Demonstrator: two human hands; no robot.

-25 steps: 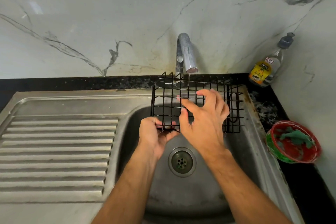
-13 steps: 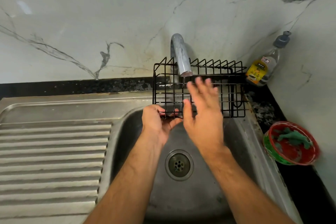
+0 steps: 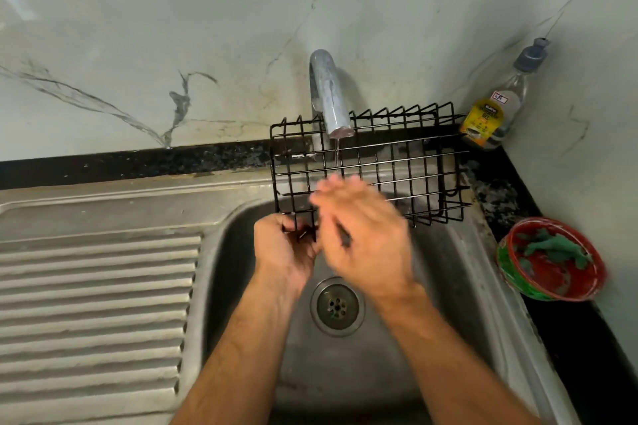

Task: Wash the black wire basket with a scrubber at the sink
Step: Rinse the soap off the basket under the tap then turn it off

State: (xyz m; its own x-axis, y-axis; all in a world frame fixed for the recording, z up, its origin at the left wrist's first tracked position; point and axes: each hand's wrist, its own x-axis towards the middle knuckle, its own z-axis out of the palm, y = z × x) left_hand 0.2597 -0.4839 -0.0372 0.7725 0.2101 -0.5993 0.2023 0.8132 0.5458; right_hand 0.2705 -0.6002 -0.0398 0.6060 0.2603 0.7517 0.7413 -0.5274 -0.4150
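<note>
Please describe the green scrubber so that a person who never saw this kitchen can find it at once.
Start at the steel sink and look to its right edge, onto the black counter. There, nearer than the soap bottle in the corner, sits a small red bowl. The scrubber is the crumpled dark green thing lying inside it, the only soft item there.

Black wire basket (image 3: 397,162): rectangular grid of thin black wire, held up over the back of the steel sink (image 3: 448,338) beneath the tap spout, tilted with its long side running left to right. Thin trickle of water falls onto its grid. Lower left corner gripped. Scrubber (image 3: 552,247): green, lying in a red bowl on the counter right of the sink, untouched
</note>
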